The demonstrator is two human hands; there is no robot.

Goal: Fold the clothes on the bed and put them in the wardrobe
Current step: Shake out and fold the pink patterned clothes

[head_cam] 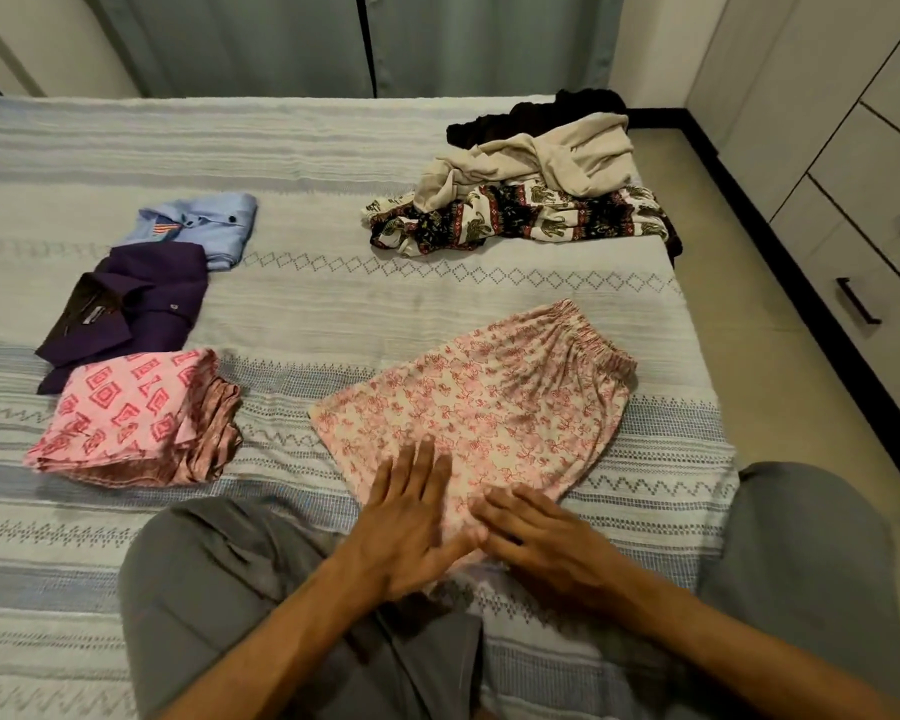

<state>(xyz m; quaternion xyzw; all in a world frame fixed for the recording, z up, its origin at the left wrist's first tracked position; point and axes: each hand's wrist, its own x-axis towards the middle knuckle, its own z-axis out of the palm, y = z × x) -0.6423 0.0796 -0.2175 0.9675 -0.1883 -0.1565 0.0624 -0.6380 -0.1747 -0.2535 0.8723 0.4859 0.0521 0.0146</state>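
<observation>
Head view: left hand (409,527) and right hand (536,543), fingers straight and spread, flat on the floral shorts (489,407).

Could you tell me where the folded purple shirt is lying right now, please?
In the head view, the purple shirt lies on the left side of the bed, between the folded blue shirt behind it and the pink patterned garment in front.

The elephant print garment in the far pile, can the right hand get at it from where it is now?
Probably yes. The right hand lies flat on the floral shorts, holding nothing, and only bare bedspread lies beyond. But the beige garment drapes over the elephant print garment, and it needs a long lean.
</observation>
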